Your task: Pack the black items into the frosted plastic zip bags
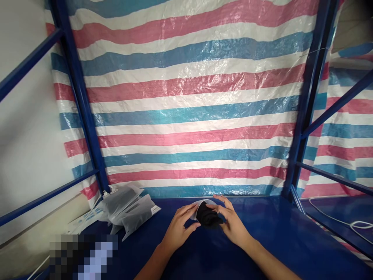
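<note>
Over the blue surface (250,249), both hands are on a small translucent plastic bag (197,206) with a bundle of black fabric (207,217) at its mouth. My left hand (178,228) grips the bag's left side, its fingers along the rim and the thumb below. My right hand (233,222) has its fingertips on the black fabric, closed around its right side. Part of the fabric sticks out toward me. How much of it lies inside the bag is hidden, and what kind of garment or cloth it is cannot be told.
To the left lie several filled frosted bags (128,208) with dark contents, one bearing a white label. Blue metal posts (84,116) frame a striped tarp (189,116) behind. A white cable (349,223) runs at the right. A blurred patch (84,256) covers the lower left.
</note>
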### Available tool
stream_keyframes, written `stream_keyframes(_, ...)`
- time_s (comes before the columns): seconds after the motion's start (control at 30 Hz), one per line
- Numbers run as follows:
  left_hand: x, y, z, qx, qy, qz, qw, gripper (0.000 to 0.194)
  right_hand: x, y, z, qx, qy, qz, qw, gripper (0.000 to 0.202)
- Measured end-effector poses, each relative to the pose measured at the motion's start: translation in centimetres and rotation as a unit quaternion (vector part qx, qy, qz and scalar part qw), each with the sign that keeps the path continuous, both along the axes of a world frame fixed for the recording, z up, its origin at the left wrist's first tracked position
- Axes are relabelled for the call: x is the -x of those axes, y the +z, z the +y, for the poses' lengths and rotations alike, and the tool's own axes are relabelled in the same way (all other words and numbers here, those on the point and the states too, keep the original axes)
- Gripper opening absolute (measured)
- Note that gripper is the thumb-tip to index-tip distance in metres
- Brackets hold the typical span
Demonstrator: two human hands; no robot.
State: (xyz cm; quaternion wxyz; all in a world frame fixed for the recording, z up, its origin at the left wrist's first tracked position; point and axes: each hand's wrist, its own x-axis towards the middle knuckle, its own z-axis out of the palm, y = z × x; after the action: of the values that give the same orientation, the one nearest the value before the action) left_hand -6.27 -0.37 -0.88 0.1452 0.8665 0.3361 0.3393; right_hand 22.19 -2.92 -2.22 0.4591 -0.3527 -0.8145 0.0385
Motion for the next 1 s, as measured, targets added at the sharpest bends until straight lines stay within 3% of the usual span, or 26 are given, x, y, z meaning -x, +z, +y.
stream_keyframes(0.1, -0.5, -0.1, -0.2, 0.014, -0.021, -0.034, 0.999, 0.082, 0.6, -0.5, 0.2, 0.085, 0.044, 0.100, 0.990, 0.009)
stream_keyframes(0.2, -0.7, -0.1, -0.5, 0.029, -0.029, -0.055, 0.998, 0.080, 1.2, -0.8, 0.3, 0.151, 0.075, 0.169, 0.971, 0.014)
stream_keyframes(0.33, -0.6, 0.2, -0.6, -0.015, 0.016, -0.043, 0.999, 0.074, 1.2, -0.6, 0.0, 0.147, 0.017, 0.128, 0.981, 0.012)
stream_keyframes(0.47, -0.2, 0.6, -0.2, -0.060, 0.092, -0.014, 0.994, 0.069, 0.4, 0.3, -1.0, 0.090, -0.037, 0.063, 0.993, 0.072)
stream_keyframes(0.53, -0.1, 0.6, 0.1, -0.086, 0.117, 0.015, 0.989, 0.069, 0.1, 0.9, -1.5, 0.058, -0.041, 0.037, 0.997, 0.091)
stream_keyframes(0.7, -0.1, 0.5, -0.1, -0.119, 0.088, 0.064, 0.987, 0.074, -0.4, 1.9, -1.5, -0.003, 0.017, -0.042, 0.999, 0.061)
stream_keyframes(0.87, 0.1, 0.4, -0.6, -0.092, -0.011, 0.038, 0.995, 0.072, -0.2, 0.5, -0.6, 0.032, 0.061, 0.005, 0.998, 0.036)
stream_keyframes(1.0, 0.1, 0.0, -0.5, -0.127, -0.061, -0.013, 0.990, 0.056, 0.6, -0.6, -0.2, -0.013, 0.062, -0.006, 0.998, 0.035)
